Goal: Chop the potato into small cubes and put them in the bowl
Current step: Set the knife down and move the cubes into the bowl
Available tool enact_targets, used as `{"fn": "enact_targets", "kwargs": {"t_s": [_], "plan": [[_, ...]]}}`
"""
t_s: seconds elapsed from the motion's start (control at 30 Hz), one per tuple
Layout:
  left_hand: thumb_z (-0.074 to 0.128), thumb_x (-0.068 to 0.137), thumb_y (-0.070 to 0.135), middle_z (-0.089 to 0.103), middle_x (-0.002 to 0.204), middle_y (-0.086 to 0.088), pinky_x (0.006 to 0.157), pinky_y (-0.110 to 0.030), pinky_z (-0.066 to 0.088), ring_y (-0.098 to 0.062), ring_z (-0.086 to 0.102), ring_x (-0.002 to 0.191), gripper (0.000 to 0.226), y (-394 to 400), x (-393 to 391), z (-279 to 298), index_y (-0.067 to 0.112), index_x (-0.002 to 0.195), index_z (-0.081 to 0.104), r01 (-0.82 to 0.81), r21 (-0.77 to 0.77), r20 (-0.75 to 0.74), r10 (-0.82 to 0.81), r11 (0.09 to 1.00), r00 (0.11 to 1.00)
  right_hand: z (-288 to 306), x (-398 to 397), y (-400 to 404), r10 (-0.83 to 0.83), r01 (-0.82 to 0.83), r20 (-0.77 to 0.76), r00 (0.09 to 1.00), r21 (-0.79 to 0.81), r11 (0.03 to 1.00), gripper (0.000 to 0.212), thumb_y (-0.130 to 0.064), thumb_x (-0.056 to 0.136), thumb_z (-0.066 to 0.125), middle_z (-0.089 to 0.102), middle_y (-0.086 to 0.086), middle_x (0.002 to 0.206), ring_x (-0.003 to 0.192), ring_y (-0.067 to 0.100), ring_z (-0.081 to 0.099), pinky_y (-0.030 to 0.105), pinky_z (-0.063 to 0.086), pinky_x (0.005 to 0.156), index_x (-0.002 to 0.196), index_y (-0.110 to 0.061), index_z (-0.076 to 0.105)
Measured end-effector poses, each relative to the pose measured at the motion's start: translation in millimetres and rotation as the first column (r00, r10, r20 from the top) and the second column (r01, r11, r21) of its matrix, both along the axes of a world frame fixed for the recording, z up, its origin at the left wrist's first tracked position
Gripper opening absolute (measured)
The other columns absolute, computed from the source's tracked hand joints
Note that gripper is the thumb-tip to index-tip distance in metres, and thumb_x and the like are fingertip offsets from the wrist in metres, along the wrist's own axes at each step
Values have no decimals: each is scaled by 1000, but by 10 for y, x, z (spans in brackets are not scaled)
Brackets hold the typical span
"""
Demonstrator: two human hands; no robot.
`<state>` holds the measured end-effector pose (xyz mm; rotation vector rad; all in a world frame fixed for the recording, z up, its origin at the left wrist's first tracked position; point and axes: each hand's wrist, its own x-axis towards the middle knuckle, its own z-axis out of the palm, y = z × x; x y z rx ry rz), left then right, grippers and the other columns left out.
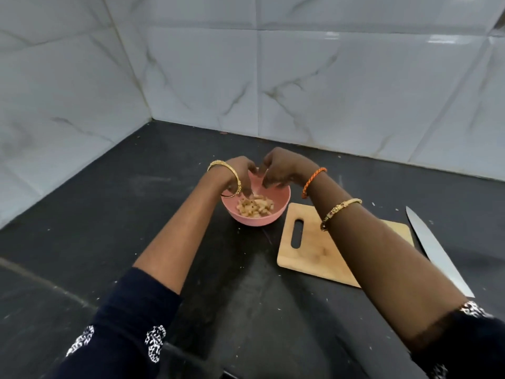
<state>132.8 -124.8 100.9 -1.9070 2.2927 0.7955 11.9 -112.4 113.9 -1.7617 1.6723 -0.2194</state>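
Observation:
A pink bowl [269,214] stands on the black counter, with a heap of pale potato cubes [255,207] in its bottom. Both hands hover over the bowl's far half. My left hand [240,173] points its fingers down into the bowl, just above the cubes. My right hand [281,168] hangs over the far rim, fingers curled downward and apart. I see nothing gripped in either hand. The wooden chopping board [308,247] lies right of the bowl, partly under my right forearm, with nothing visible on it. A large knife [434,247] lies on the counter right of the board.
The black counter [136,214] runs into a corner of white marble-pattern tiled walls [300,77] behind and to the left. Small pale crumbs are scattered on the counter. A dark edge shows at the bottom near my body.

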Motion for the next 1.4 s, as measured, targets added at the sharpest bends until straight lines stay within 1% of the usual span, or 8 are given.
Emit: {"fn": "enact_targets", "kwargs": {"t_s": [0.17, 0.33, 0.47, 0.67, 0.8, 0.97, 1.17, 1.4], "plan": [[80, 67, 9, 70, 84, -4, 73, -30, 53, -18, 65, 82, 14, -78, 99, 19, 13, 75, 69, -155, -249, -183, 111, 956, 977, 44, -84, -35, -145, 205, 200, 969, -327, 923, 20, 4, 77, 66, 65, 7, 74, 71, 19, 64, 17, 52, 56, 67, -11, 56], [71, 76, 5, 68, 87, -1, 70, -24, 45, -11, 56, 74, 10, -65, -4, -116, 11, 84, 74, -94, -256, -152, 56, 962, 987, -1, -240, 160, -62, 82, 118, 991, -173, 982, 13, 0, 86, 62, 65, 4, 96, 93, 15, 58, 26, 49, 79, 94, -7, 69], [75, 70, 6, 68, 80, 1, 70, -26, 50, -10, 60, 73, 11, 4, -101, -176, 11, 79, 73, -95, -272, -271, 19, 958, 962, -3, -839, 532, -284, 376, 392, 875, -181, 909, 8, 2, 87, 61, 63, 9, 77, 71, 16, 59, 37, 53, 73, 89, 0, 69], [73, 68, -1, 66, 74, 3, 66, -22, 51, -10, 63, 71, 14, 359, -757, -275, 11, 74, 67, 42, -249, -443, -152, 967, 884, -551, -1459, 1014, -427, 429, 48, 903, -43, 902, 19, -6, 93, 55, 66, 13, 110, 98, 25, 62, 39, 52, 91, 107, -8, 68], [65, 78, 2, 68, 101, -5, 84, -29, 51, -19, 63, 93, 22, 546, -1301, -607, 12, 97, 69, 170, -167, -317, -216, 971, 924, -841, -1397, 1147, -378, 367, -48, 924, -153, 917, 37, -2, 92, 50, 57, 11, 130, 117, 24, 55, 27, 41, 93, 127, -8, 59], [43, 90, 6, 52, 130, -15, 94, -33, 41, -30, 49, 118, 41, 677, -1454, -922, 8, 131, 43, -88, -90, -390, 46, 992, 920, -1134, -1197, 1201, -180, 160, -73, 981, -222, 962, 47, -9, 95, 43, 37, 16, 148, 136, 30, 36, 29, 24, 111, 141, -4, 43], [43, 86, -4, 48, 129, -10, 82, -14, 33, -22, 49, 115, 44, 774, -1395, -1065, 8, 129, 43, -228, -12, -573, 180, 974, 800, -1337, -1082, 1488, -157, 73, -244, 957, -323, 944, 53, -2, 96, 40, 26, 13, 156, 143, 28, 21, 27, 16, 116, 149, -8, 33], [41, 87, -6, 44, 130, -11, 94, -19, 36, -21, 48, 117, 41, 825, -1409, -1115, 6, 126, 47, -209, -83, -560, 128, 974, 818, -1158, -994, 1528, -320, 180, -388, 864, -356, 917, 32, -1, 98, 40, 53, 11, 126, 115, 28, 47, 30, 43, 93, 122, -8, 59]]}}
